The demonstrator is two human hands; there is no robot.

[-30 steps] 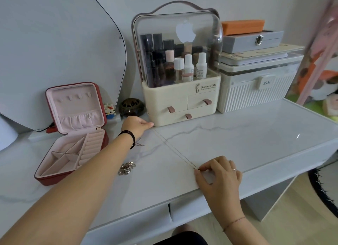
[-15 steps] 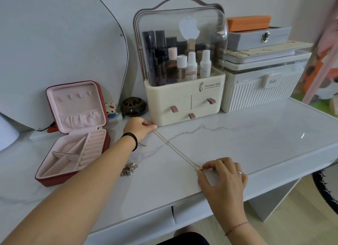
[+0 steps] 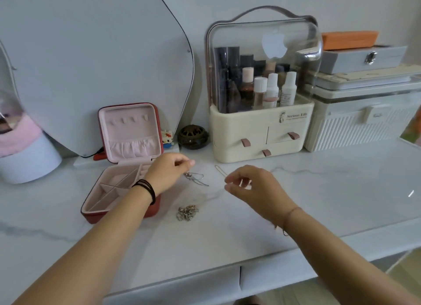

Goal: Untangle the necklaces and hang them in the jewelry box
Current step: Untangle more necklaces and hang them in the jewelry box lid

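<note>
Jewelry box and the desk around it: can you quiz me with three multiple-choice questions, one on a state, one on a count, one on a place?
1. The jewelry box is: A shut; B open, lid upright; C upside down.
2. How many pink pulls has the cream organizer? A one; B five; C three.
3. Where is the silver chain clump? A on the desk, right of the box; B inside the box; C on the organizer.
Answers: 1 B, its pink inside shows; 2 C, two above, one below; 3 A, it lies on the marble top.
</note>
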